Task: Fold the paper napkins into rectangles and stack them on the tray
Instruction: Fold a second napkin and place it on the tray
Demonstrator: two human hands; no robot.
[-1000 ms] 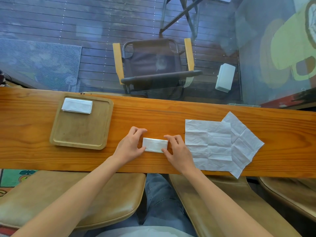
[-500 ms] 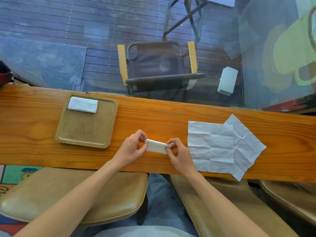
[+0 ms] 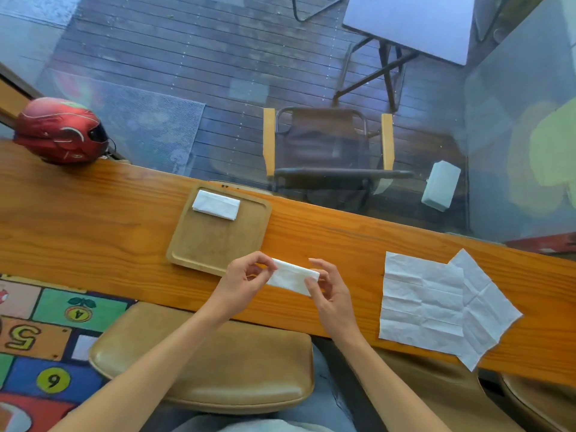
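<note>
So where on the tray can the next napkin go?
The wooden tray is bare except its far left corner, where one folded napkin lies. The counter between helmet and tray is bare too. Right is crowded: unfolded napkins.

I read three numbers on the play mat [image 3: 46,344] at the lower left, each upside down to me: 4 [image 3: 77,313], 5 [image 3: 22,337] and 6 [image 3: 53,380]. I find no other legible text.

Two bare forearms, no sleeves visible. Left hand [image 3: 246,277] and right hand [image 3: 327,289] without rings, watch or gloves. Blue-grey denim trousers [image 3: 324,397] on the legs; pale grey garment hem [image 3: 258,427] at bottom edge.
</note>
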